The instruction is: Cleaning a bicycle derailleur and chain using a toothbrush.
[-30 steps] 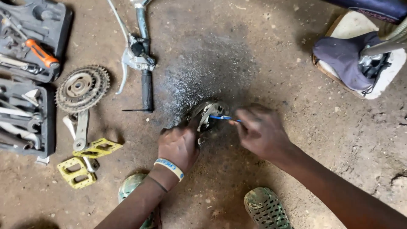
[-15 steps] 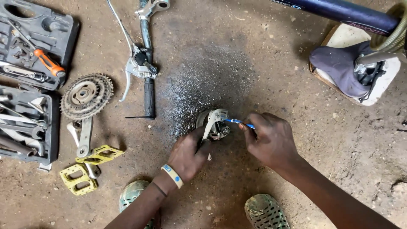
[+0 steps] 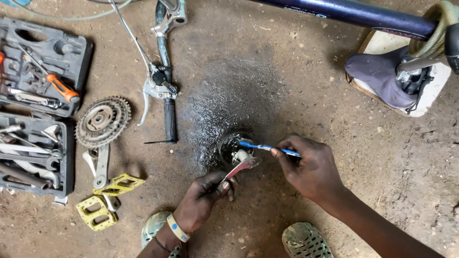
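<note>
My left hand (image 3: pixel 203 198) grips a small metal bike part (image 3: pixel 242 165) with a silver arm, held just above the dirt floor. My right hand (image 3: pixel 311 169) holds a thin blue-handled brush (image 3: pixel 267 148) whose tip reaches into a dark round can (image 3: pixel 232 143) standing on a wet, oily patch of ground. The brush tip sits right above the metal part. A pale wristband is on my left wrist. My two feet in green shoes (image 3: pixel 306 241) show at the bottom edge.
An open grey tool case (image 3: pixel 40 105) with wrenches and an orange-handled screwdriver lies at left. Beside it are a chainring crank (image 3: pixel 103 122), two yellow pedals (image 3: pixel 98 210), and a handlebar with brake lever (image 3: pixel 162 86). A blue bike frame (image 3: pixel 354 14) and saddle (image 3: pixel 382 79) are top right.
The view has drifted, so everything sits lower and rightward. My left hand has shifted its grip lower on the metal part, and the brush now dips into the can.
</note>
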